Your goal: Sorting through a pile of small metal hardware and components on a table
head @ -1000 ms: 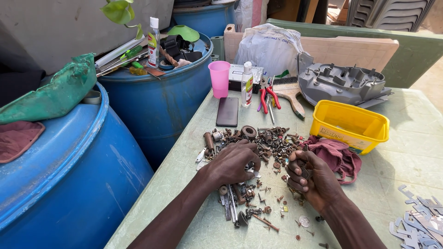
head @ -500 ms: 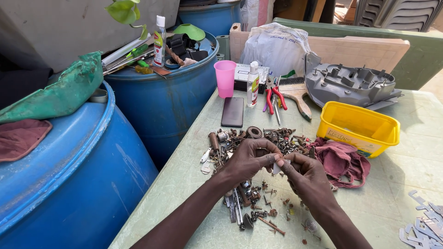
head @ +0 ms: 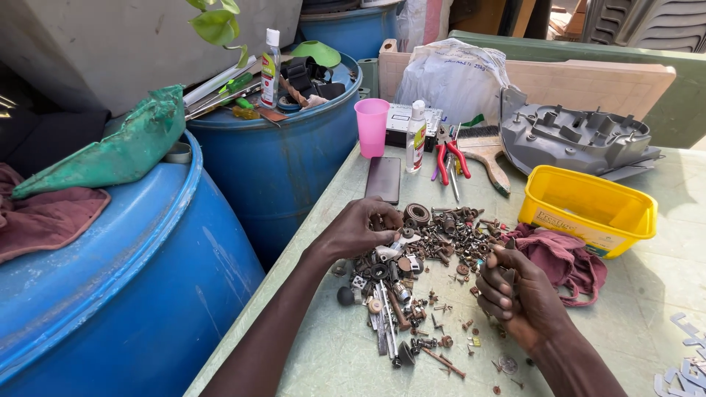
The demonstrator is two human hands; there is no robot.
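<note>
Rusty screws, nuts and washers are lying in a heap (head: 419, 250) on the green table (head: 647, 323), where the left hand (head: 360, 229) is digging in at the heap's 10 o'clock edge, fingers curled together over small pieces. At 4 o'clock the right hand (head: 518, 298) is closing its fingers around a thin metal part; what exactly is hard to make out. Loose bits may be rolling off the near edge if the heap is stirred. A yellow tub (head: 588, 209) is sitting at 2 o'clock

Bright, even daylight from the upper right (soft shadows only), sharp focus throughout, slight wide-angle stretch at the edges
</note>
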